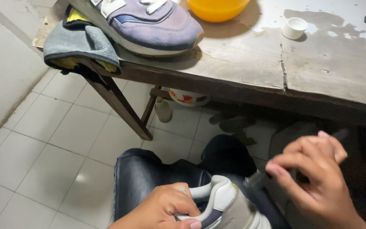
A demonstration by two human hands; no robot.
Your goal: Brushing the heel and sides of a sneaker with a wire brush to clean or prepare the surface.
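My left hand [162, 209] grips a white and grey sneaker [227, 203] by its heel collar, low in the view over my lap. My right hand [314, 178] is closed around a small brush [257, 178], blurred, with its bristles right beside the sneaker's upper. A second sneaker [149, 21], purple and blue with a white sole, lies on the worn wooden table [250, 63] above.
A grey and yellow cloth [79, 46] hangs over the table's left corner. An orange bowl [217, 8] and a white cap [295, 27] sit on the tabletop. Under the table stand a small bottle [163, 109] and a patterned bowl [187, 98] on white floor tiles.
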